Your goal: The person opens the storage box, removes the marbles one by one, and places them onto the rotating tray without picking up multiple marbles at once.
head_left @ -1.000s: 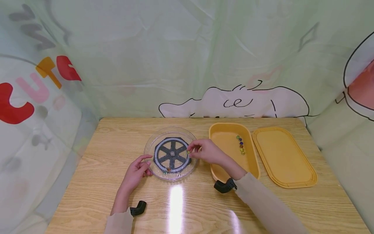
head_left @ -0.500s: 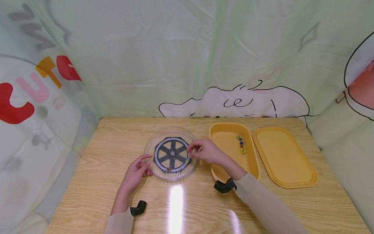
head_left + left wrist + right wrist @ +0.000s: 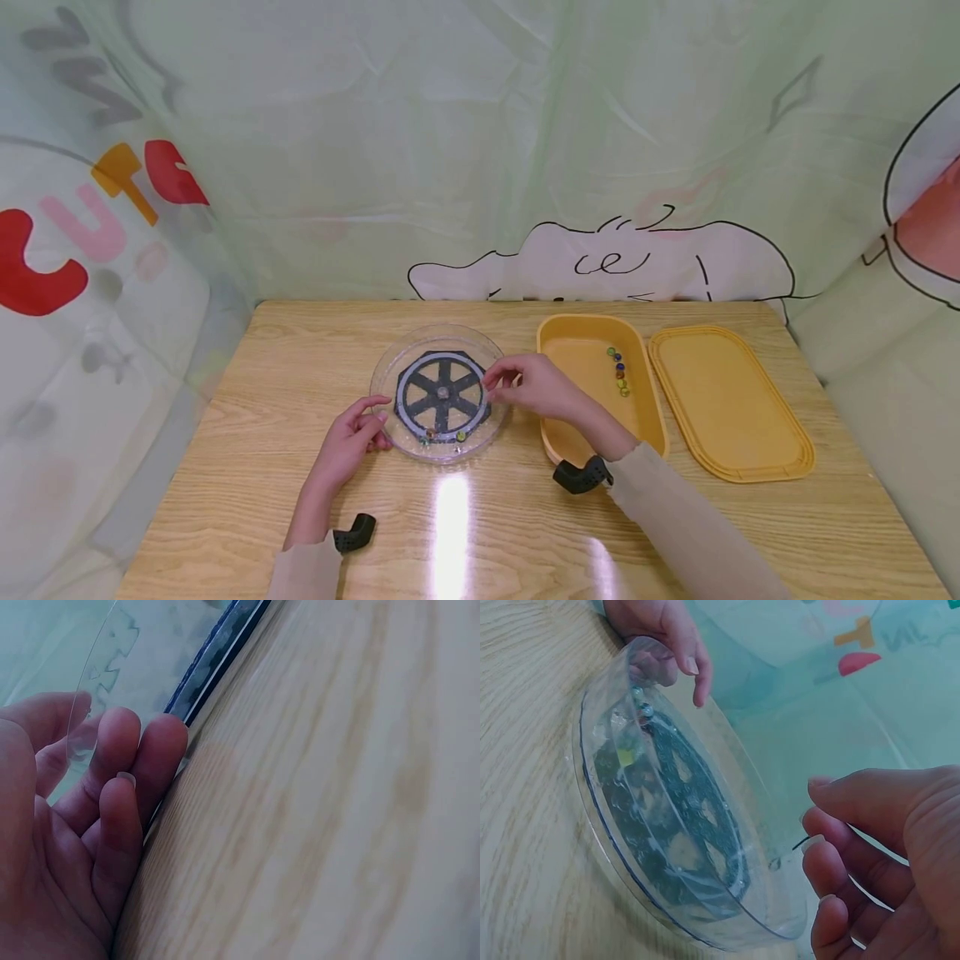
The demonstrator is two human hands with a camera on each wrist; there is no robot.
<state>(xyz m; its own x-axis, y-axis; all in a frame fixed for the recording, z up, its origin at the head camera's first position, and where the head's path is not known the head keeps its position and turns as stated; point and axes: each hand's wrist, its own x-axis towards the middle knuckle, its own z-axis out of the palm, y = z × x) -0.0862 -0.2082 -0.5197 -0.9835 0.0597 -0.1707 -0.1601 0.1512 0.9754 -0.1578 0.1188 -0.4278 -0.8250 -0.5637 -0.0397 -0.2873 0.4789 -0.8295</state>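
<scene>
A clear round dish (image 3: 438, 333) with a black six-sided spoked pattern inside stands on the table. My left hand (image 3: 355, 437) holds its left rim, and in the left wrist view the clear wall passes between the fingers (image 3: 118, 739). Over the right rim hovers my right hand (image 3: 531, 386), its fingers loosely bent and holding nothing. Near the front of the dish lie a yellow-green marble (image 3: 461, 437), an orange-brown marble (image 3: 431, 433) and other small marbles. The yellow-green marble (image 3: 625, 757) shows through the wall in the right wrist view.
Right of the dish stands a yellow-orange plastic box (image 3: 570, 367), with a row of several coloured marbles (image 3: 619, 367) in it. Its flat lid (image 3: 727, 404) lies beside it on the wooden table (image 3: 292, 350). A printed curtain (image 3: 360, 167) hangs behind and at both sides.
The right hand has let go of the yellow-green marble, which has dropped into the dish and rolled to its front. The left hand has stayed in place.
</scene>
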